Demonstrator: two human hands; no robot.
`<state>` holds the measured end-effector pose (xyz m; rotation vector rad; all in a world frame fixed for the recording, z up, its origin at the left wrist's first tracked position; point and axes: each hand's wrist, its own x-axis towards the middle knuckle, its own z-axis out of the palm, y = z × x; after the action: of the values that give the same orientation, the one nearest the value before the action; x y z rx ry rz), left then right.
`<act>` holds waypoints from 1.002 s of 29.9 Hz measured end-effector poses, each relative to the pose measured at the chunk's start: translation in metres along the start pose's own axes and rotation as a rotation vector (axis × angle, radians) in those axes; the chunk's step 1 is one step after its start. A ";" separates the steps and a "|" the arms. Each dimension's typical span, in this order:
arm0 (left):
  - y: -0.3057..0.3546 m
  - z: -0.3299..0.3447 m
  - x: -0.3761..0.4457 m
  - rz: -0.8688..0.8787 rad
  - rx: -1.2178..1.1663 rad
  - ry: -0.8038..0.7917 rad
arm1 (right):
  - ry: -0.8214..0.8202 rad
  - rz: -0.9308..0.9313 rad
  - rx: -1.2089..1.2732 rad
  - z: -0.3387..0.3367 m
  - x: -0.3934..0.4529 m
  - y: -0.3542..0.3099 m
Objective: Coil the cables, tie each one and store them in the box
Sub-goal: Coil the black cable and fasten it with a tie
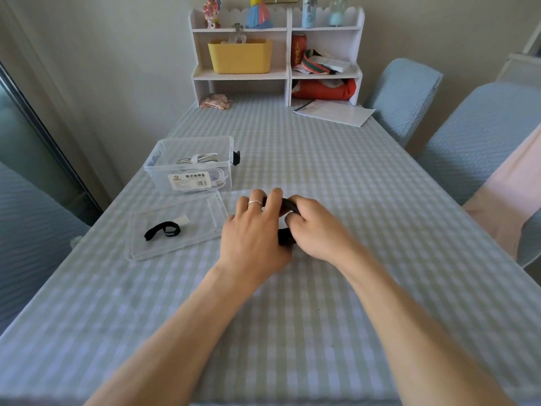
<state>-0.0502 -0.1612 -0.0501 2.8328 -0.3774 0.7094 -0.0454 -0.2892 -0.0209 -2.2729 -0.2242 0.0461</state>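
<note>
Both hands meet over the middle of the table around a coiled black cable [288, 207]. My left hand [253, 232], with a ring on one finger, curls its fingers over the coil's left side. My right hand [314, 227] grips the coil's right side, and a black strap end [285, 237] shows between the two hands. Most of the cable is hidden by my fingers. The clear plastic box [164, 150] stands to the left and holds coiled white cables [199, 159]. In front of it lies the box's clear lid [215, 213] with a black strap tie [161, 232] on it.
A small black object [236, 158] sits just right of the box. A white shelf unit [275, 54] with a yellow bin stands at the table's far end, papers [333, 111] beside it. Two blue-covered chairs [468, 142] line the right side.
</note>
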 end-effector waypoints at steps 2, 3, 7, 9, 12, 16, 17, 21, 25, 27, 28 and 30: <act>-0.001 -0.005 0.001 -0.003 -0.079 -0.045 | -0.014 -0.018 0.017 -0.002 -0.001 0.000; -0.004 -0.006 0.002 0.011 -0.077 -0.048 | -0.039 -0.027 0.022 -0.002 -0.001 0.000; -0.013 -0.005 0.004 0.050 -0.044 -0.013 | -0.121 -0.040 -0.077 -0.006 -0.003 0.001; -0.013 -0.006 0.008 0.109 -0.005 0.006 | -0.121 -0.048 -0.110 -0.010 -0.003 0.003; -0.013 -0.008 0.011 0.196 0.066 0.023 | -0.143 -0.063 -0.125 -0.015 -0.003 0.005; -0.024 -0.009 0.003 0.264 0.126 -0.035 | -0.261 -0.073 -0.151 -0.012 -0.007 0.002; -0.025 -0.010 0.001 0.265 0.131 -0.048 | -0.280 -0.069 -0.157 -0.009 -0.007 0.001; -0.027 -0.015 -0.009 0.135 0.117 -0.179 | -0.302 -0.069 -0.167 -0.002 -0.009 -0.004; -0.026 -0.020 -0.015 0.062 0.109 -0.191 | -0.279 -0.062 -0.141 0.004 -0.011 -0.006; -0.030 -0.030 -0.019 0.035 0.153 -0.186 | -0.240 -0.062 -0.127 0.002 -0.016 -0.013; -0.032 -0.034 -0.020 0.019 0.176 -0.186 | -0.237 -0.055 -0.085 -0.002 -0.019 -0.015; -0.035 -0.044 -0.024 -0.006 0.218 -0.188 | -0.260 -0.047 -0.060 -0.009 -0.029 -0.022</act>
<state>-0.0790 -0.1123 -0.0282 3.1170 -0.3380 0.5122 -0.0763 -0.2870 0.0007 -2.3172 -0.4202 0.3146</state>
